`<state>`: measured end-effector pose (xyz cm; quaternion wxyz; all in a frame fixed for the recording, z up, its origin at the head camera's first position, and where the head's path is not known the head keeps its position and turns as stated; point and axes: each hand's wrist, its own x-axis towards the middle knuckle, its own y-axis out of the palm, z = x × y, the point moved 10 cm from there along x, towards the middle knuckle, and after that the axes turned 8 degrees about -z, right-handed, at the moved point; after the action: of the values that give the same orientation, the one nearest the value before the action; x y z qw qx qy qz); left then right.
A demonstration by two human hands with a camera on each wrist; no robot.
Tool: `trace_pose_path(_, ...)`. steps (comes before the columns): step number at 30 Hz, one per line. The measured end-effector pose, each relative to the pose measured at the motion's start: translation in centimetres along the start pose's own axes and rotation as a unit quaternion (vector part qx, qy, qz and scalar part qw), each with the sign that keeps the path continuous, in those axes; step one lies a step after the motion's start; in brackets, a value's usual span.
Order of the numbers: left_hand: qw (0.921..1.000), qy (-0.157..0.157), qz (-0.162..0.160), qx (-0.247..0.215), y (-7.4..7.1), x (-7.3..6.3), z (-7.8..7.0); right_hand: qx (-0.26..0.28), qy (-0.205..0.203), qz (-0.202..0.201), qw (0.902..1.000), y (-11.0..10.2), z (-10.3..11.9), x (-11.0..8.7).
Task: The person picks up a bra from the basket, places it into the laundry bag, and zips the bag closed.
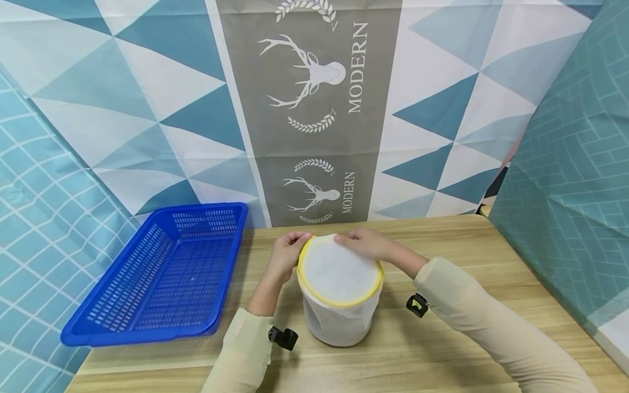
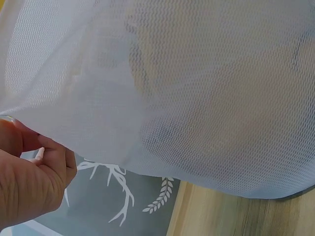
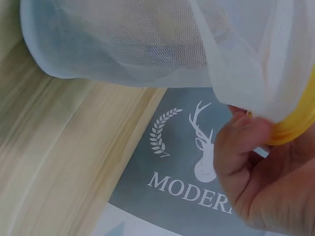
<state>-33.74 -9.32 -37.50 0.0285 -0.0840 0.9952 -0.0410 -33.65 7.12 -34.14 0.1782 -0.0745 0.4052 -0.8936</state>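
Observation:
A white mesh laundry bag (image 1: 339, 319), round and cylindrical with yellow trim around its top, stands upright on the table. At the far left of its rim, my left hand (image 1: 285, 256) pinches the edge between thumb and fingers. My right hand (image 1: 366, 244) grips the far right part of the same rim. In the right wrist view the yellow trim (image 3: 295, 120) lies between the thumb and curled fingers. Through the mesh (image 2: 211, 108) in the left wrist view, pale shapes show inside, too blurred to identify.
A blue plastic basket (image 1: 216, 322) with slotted walls stands to the left of the bag. The wooden table (image 1: 442, 349) meets a patterned cloth backdrop (image 1: 314, 158) at its far edge. Patterned cloths also hang at the left and right sides.

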Motion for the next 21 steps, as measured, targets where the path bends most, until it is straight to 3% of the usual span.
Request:
trace_pose_path(12, 1.0000, 0.007, 0.000, 0.006, 0.0, 0.2, -0.8, 0.041, 0.038, -0.016, 0.9983, -0.3, -0.2, -0.6)
trace_pose_path(21, 0.9995, 0.018, 0.009, 0.026, 0.3, 0.2, -1.2, 0.034, 0.019, -0.020, 0.9990, -0.6, 0.5, -0.7)
